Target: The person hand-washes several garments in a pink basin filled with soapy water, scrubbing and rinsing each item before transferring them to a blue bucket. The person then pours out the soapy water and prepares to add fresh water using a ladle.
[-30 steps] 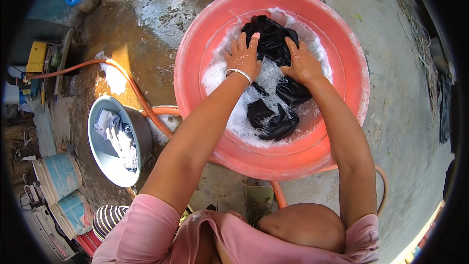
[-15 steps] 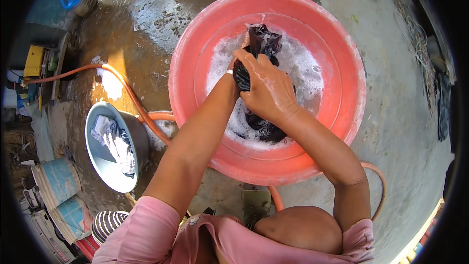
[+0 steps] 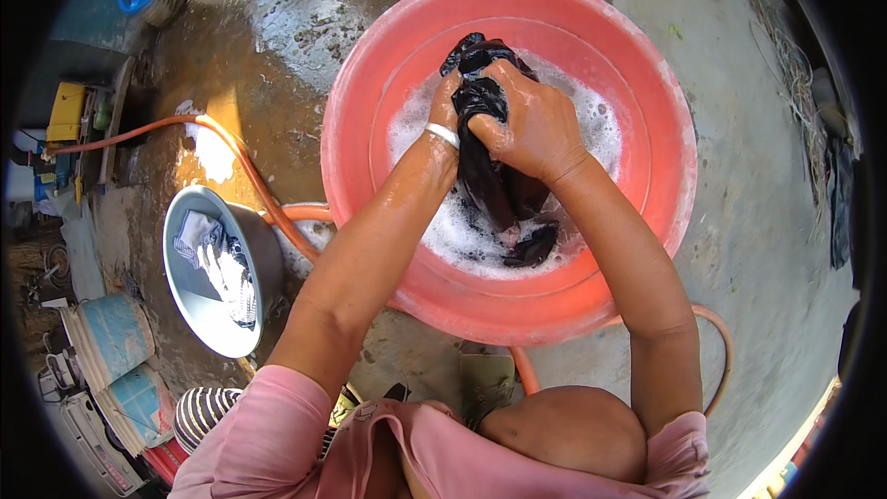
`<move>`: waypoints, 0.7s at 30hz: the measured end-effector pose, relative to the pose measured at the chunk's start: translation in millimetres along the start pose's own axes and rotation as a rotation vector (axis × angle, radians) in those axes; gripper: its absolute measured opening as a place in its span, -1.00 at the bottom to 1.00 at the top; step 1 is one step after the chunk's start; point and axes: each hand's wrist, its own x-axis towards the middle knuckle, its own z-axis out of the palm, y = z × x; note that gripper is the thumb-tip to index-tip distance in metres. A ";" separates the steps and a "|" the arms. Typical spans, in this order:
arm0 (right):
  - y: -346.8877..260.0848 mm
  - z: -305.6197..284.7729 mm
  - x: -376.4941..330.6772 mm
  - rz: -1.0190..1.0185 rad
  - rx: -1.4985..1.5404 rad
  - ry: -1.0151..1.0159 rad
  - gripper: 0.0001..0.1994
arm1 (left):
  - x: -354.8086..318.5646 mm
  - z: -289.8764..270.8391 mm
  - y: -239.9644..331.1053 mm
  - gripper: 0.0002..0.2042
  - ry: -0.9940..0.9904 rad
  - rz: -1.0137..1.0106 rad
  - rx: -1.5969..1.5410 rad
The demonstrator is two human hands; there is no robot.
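Above the red tub (image 3: pixel 665 157) of soapy water, the left hand (image 3: pixel 447 103) and right hand (image 3: pixel 531 125) have their fingers closed tight on a dark wet cloth (image 3: pixel 494 187), its lower end trailing in the foam. The washing seems midway: the cloth is soaped but not rinsed, and more laundry waits in the grey basin (image 3: pixel 189 291) beside the orange hose (image 3: pixel 236 155).

The basin (image 3: pixel 665 176) is salmon-red, its suds (image 3: pixel 462 231) white. The cloth (image 3: pixel 494 180) in it is black. A white bangle (image 3: pixel 442 134) rings one wrist. The hose (image 3: pixel 236 157) is orange, the bowl (image 3: pixel 185 305) grey, the sleeves (image 3: pixel 268 430) pink, and a striped cloth (image 3: pixel 203 411) is black and white.
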 end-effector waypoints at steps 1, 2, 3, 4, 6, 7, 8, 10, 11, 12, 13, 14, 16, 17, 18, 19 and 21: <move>7.1 -4.7 3.0 0.087 0.081 -0.024 -0.54 | 1.9 0.3 -0.2 -0.75 0.044 0.052 0.038; 24.0 -6.8 8.1 0.164 0.101 0.019 -0.52 | 5.1 1.6 -0.6 -0.80 0.082 0.083 0.068; 48.1 -7.8 11.9 0.243 0.124 0.062 -0.51 | 9.4 3.4 -2.1 -0.80 0.121 0.112 0.101; 82.5 -9.1 11.1 0.299 0.154 0.024 -0.51 | 13.6 3.8 -3.0 -0.79 0.072 0.309 0.353; 105.7 -10.2 8.1 0.355 0.113 -0.074 -0.51 | 10.5 12.1 -3.8 -0.73 -0.025 0.726 0.739; 102.8 -11.8 4.3 0.359 0.038 -0.132 -0.51 | 19.2 -2.5 -7.1 -0.66 0.081 0.740 1.057; 98.6 -12.1 0.9 0.362 -0.039 -0.188 -0.51 | 27.3 -16.7 -9.9 -0.58 0.191 0.746 1.373; 100.3 7.0 -15.3 0.300 -0.309 -0.256 -0.50 | 20.8 -14.5 -16.4 -0.37 0.269 0.553 1.888; 98.0 18.1 -21.5 0.264 -0.440 -0.287 -0.48 | 20.6 -22.3 -25.8 -0.28 0.309 0.526 2.164; 84.7 28.8 -20.8 0.248 -0.512 -0.433 -0.47 | 22.8 -37.9 -30.8 -0.29 0.301 0.473 2.296; 76.7 40.4 -23.1 0.209 -0.624 -0.518 -0.51 | 25.4 -51.9 -36.8 -0.30 0.286 0.418 2.422; 70.0 46.4 -26.7 0.180 -0.705 -0.596 -0.52 | 29.6 -65.4 -41.1 -0.37 0.204 0.268 2.422; 83.8 62.4 -32.4 0.059 -0.718 -0.487 -0.53 | 37.4 -76.3 -45.7 -0.44 0.103 -0.033 2.357; 112.6 77.8 -41.0 -0.026 -0.647 -0.303 -0.53 | 48.6 -77.0 -46.0 -0.46 0.027 -0.346 2.264; 133.5 85.9 -46.4 -0.100 -0.572 -0.130 -0.52 | 50.5 -74.0 -48.5 -0.48 0.029 -0.278 2.105; 128.3 75.4 -33.2 0.057 -0.485 -0.279 -0.54 | 47.8 -72.1 -47.8 -0.50 0.041 -0.220 1.947; 117.2 45.2 -4.0 0.374 -0.301 -0.566 -0.57 | 44.3 -61.4 -48.0 -0.51 0.093 -0.143 1.383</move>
